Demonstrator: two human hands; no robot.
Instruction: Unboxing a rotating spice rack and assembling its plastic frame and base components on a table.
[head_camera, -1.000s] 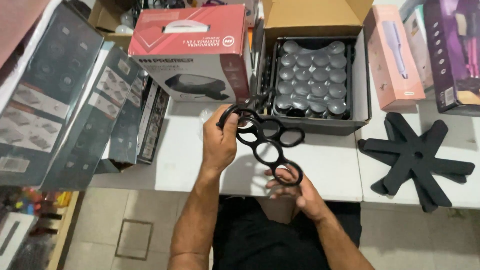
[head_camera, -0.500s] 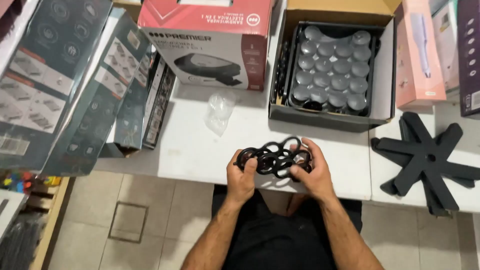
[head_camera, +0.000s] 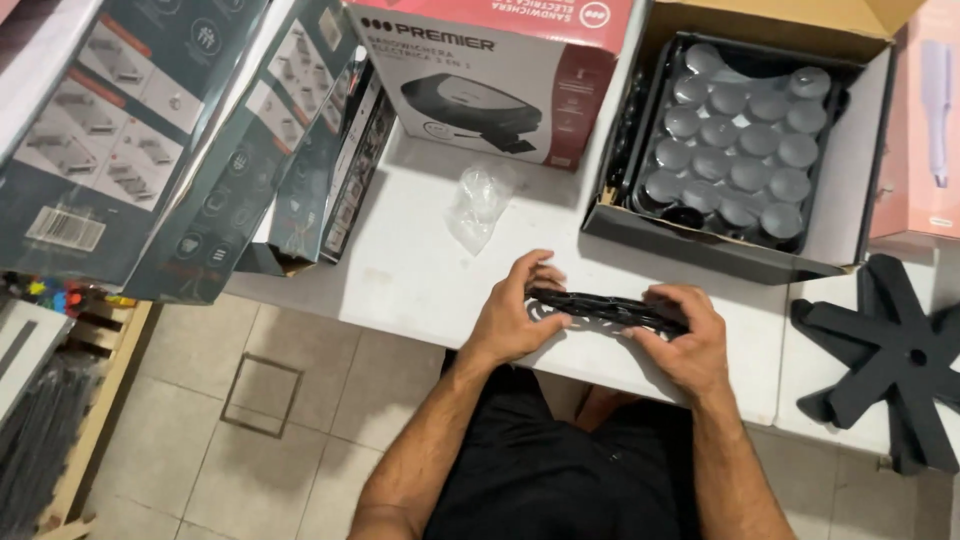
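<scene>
Red-white appliance box (head_camera: 490, 75), crumpled plastic bag (head_camera: 478, 203), black star-shaped piece (head_camera: 890, 355)

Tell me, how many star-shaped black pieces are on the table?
1. The star piece lies at the table's right edge, right of the right hand, partly cut off by the frame; more may lie beyond.

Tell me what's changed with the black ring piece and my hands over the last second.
The black ring piece came down from in front of the open box to the white table edge and turned from face-on to edge-on, flat. Left hand and right hand now grip its opposite ends. The boxes, plastic bag and black star-shaped piece haven't moved.
</scene>
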